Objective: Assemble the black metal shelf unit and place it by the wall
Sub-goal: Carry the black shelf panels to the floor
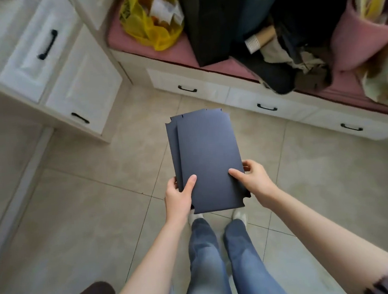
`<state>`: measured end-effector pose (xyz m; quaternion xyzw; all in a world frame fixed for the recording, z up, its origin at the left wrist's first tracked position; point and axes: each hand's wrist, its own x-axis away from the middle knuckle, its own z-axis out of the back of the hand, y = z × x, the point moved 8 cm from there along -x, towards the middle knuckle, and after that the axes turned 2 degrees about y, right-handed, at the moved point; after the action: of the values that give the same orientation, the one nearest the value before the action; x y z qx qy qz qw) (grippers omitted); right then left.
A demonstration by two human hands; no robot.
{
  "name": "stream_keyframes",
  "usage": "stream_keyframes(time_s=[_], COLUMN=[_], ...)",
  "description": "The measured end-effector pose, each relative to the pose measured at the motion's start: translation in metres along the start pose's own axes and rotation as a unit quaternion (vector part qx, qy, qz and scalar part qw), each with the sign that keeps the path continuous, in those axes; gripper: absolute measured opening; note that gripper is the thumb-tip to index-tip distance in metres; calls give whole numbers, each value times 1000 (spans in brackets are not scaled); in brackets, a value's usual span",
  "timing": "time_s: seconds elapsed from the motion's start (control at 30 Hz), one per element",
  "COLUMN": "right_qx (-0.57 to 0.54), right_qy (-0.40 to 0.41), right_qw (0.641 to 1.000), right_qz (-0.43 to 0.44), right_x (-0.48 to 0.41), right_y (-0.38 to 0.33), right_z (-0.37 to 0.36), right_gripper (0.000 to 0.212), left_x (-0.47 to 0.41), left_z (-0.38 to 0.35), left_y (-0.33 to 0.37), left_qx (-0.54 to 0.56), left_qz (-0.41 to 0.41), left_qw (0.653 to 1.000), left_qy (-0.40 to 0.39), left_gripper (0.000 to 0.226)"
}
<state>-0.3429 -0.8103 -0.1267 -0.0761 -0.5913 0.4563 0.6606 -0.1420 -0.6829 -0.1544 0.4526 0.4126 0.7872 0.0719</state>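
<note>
Hands: left hand [178,197] | right hand [252,179] grip shelf panels [206,155]

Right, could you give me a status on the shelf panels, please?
Left hand and right hand each grip the near end of stacked black shelf panels. Held above the tiled floor. Nothing in the way.

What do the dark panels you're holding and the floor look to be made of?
Panels: thin rigid sheet, likely metal with a matte black-blue coating; crisp notched corners and no glare suggest this, though stiff board cannot be ruled out. Floor: beige ceramic-looking tile, slight sheen, with grout lines between squares.
</note>
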Motion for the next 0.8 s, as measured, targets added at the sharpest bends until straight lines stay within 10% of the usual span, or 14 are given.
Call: stream_keyframes(time_s=[0.8], right_qx=[37], right_qy=[-26], right_qw=[996], right_qz=[-71], right_x=[-385], right_y=[265], right_z=[-20], right_gripper=[32], left_x=[-298], left_z=[-228], left_y=[-252], left_qx=[-128], left_qz=[70], left_qw=[989], left_qy=[-38], left_gripper=[53])
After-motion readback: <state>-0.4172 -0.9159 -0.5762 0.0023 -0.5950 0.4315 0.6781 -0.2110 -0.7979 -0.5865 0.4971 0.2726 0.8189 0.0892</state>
